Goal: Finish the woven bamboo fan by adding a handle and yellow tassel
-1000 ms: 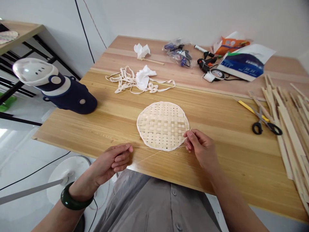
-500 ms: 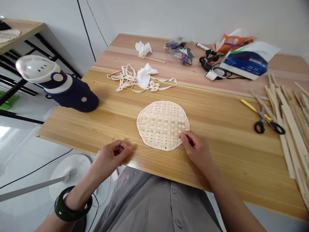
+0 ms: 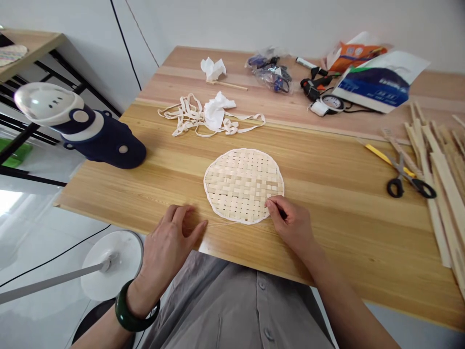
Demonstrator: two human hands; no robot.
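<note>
- Navy-and-white bear-faced bottle [image 3: 112,145], left of the woven disc; no lettering readable on it.
- Left hand [image 3: 169,249], palm down on the disc's near-left side, green bangle at the wrist; thumb and forefinger parted, fine thread [image 3: 221,224] running beneath. Whether it grips the thread, I cannot tell.
- Woven disc [image 3: 243,186]: pale plaited strips, roughly round, white-bound rim, lying flat on the worktop [image 3: 345,203].
- Right hand [image 3: 292,225] at the disc's near-right edge, thumb and forefinger pinched together; what they hold is hidden.
- Blue-and-white packet [image 3: 374,87], beyond the disc to the right, its print too blurred to read.
- Scissors [image 3: 400,168], right of the disc.
</note>
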